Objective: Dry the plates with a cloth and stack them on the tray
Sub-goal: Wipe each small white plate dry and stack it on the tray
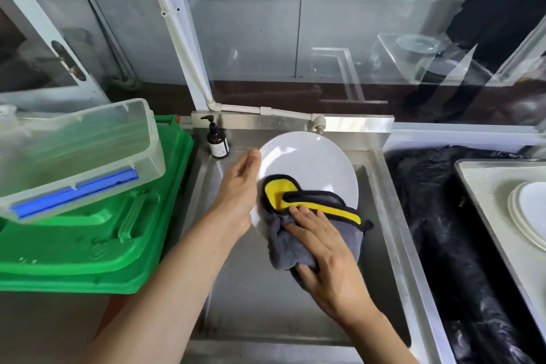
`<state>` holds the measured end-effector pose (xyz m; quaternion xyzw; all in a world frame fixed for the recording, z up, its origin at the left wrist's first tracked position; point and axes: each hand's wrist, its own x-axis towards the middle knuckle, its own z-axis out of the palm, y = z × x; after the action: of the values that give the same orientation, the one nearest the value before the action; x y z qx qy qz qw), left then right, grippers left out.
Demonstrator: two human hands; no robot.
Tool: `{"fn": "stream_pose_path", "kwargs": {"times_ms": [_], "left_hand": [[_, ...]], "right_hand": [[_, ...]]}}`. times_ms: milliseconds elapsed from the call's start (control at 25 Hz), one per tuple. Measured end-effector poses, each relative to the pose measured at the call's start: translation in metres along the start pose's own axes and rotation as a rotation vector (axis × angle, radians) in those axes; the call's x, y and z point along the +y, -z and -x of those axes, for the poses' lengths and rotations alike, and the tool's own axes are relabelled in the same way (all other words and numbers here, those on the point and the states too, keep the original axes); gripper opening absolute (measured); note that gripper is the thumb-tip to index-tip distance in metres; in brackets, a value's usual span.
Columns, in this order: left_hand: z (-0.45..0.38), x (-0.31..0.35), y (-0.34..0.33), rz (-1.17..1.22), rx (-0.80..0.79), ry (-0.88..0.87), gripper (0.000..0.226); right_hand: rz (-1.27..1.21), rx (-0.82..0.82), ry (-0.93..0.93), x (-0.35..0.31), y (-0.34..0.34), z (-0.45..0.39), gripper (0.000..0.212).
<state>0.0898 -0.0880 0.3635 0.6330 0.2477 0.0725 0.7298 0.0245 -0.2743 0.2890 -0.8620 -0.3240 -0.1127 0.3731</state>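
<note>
Over the steel sink I hold a white plate, tilted toward me. My left hand grips its left rim, fingers behind it and thumb along the edge. My right hand presses a grey and yellow cloth flat against the plate's lower face, with the thumb curled round a hanging fold. At the far right a stack of white plates lies on a metal tray.
A brown pump bottle stands at the sink's back left corner. A clear plastic box sits on green crates to the left. Black plastic sheeting covers the space between sink and tray. A white pipe runs behind.
</note>
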Motion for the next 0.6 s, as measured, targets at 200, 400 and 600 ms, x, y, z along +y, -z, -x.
{"fn": "stream_pose_path", "kwargs": {"times_ms": [200,400,600], "left_hand": [[0.005,0.002,-0.003,-0.057,-0.084,-0.034,0.026],[0.011,-0.008,-0.016,-0.049,-0.128,-0.088,0.016],[0.002,0.007,-0.014,0.042,-0.046,-0.069,0.026]], "right_hand": [[0.075,0.312,-0.263,0.027,0.013,-0.017,0.055],[0.054,0.329,-0.223,0.016,0.02,-0.076,0.062],[-0.039,0.163,-0.048,-0.016,-0.008,-0.061,0.062]]}}
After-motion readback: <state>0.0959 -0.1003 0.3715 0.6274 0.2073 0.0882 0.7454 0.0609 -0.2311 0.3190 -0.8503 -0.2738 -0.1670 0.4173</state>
